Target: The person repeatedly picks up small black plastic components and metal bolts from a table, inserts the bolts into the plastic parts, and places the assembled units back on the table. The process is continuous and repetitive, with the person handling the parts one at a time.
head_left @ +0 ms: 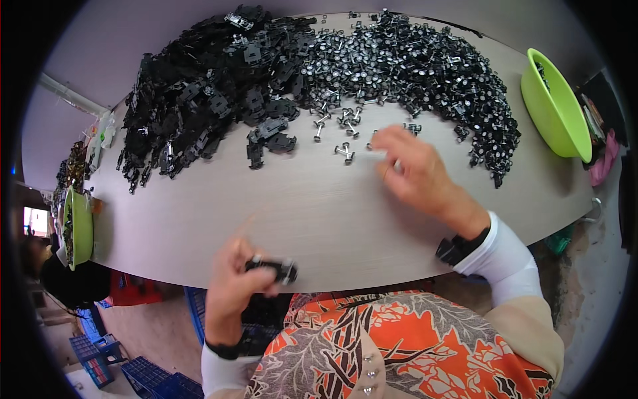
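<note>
My left hand (234,276), close to the table's near edge, is closed around a black toy car chassis (284,271), thumb on top; motion blurs the fingers. My right hand (415,169) hovers over the table, slightly smeared, fingers curled and thumb apart, with nothing plainly between them. Just left of its fingertips lie loose wheel axles (345,153), each a silver rod with a dark wheel at either end. Behind them spreads a big heap of such axles (412,63). A taller pile of black chassis pieces (206,86) stands at the far left, several pieces (272,136) having slid forward.
A lime-green basin (558,106) is at the table's right end. Another green basin (81,229), with dark parts in it, sits at the left. Blue plastic crates (149,376) stand on the floor at lower left. The table's curved near edge meets my body.
</note>
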{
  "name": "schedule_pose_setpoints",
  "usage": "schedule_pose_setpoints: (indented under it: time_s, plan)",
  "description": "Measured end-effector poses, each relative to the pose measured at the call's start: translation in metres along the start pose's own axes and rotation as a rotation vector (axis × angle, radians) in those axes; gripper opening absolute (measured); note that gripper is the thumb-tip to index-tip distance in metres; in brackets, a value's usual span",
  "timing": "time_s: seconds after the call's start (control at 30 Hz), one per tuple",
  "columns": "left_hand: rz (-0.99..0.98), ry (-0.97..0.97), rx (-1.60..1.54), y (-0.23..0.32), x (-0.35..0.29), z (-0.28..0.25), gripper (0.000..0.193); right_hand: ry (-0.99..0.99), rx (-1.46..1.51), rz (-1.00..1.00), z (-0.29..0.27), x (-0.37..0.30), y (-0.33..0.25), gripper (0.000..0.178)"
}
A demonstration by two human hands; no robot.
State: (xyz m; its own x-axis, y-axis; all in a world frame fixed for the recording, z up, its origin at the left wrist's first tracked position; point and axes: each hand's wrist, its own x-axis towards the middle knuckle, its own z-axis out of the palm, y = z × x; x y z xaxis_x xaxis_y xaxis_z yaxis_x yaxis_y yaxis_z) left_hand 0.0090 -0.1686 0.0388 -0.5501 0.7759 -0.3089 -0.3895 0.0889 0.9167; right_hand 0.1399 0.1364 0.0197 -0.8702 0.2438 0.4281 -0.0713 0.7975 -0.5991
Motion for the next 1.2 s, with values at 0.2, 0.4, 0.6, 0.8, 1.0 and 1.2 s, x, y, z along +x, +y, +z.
schedule_pose_setpoints:
  time_s: [0.2, 0.4, 0.6, 0.8, 1.0, 1.2]
  plan:
    - [-0.242, 0.183, 0.664, 0.023, -0.080, -0.056, 0.022, -0.073, -0.292, 0.043, 0.014, 0.022, 0.018, 0.017]
    - [0.132, 0.297, 0.876, 0.049, -0.007, -0.031, 0.013, -0.124, -0.257, 0.099, 0.014, 0.020, 0.017, 0.012]
    - [0.748, 0.257, 1.163, 0.053, 0.142, -0.005, 0.012, -0.144, -0.244, 0.025, 0.010, 0.018, 0.015, 0.010]
    - [0.505, 0.250, 1.418, 0.049, 0.185, 0.015, 0.025, -0.151, -0.167, 0.082, 0.005, 0.016, 0.018, 0.012]
    - [0.469, 0.355, 0.767, 0.063, 0.169, 0.032, 0.018, -0.135, -0.085, 0.137, 0.001, 0.012, 0.021, 0.018]
    - [-0.015, -0.111, -0.144, 0.020, 0.149, 0.050, 0.024, 0.038, 0.219, 0.023, -0.001, 0.016, -0.003, 0.026]
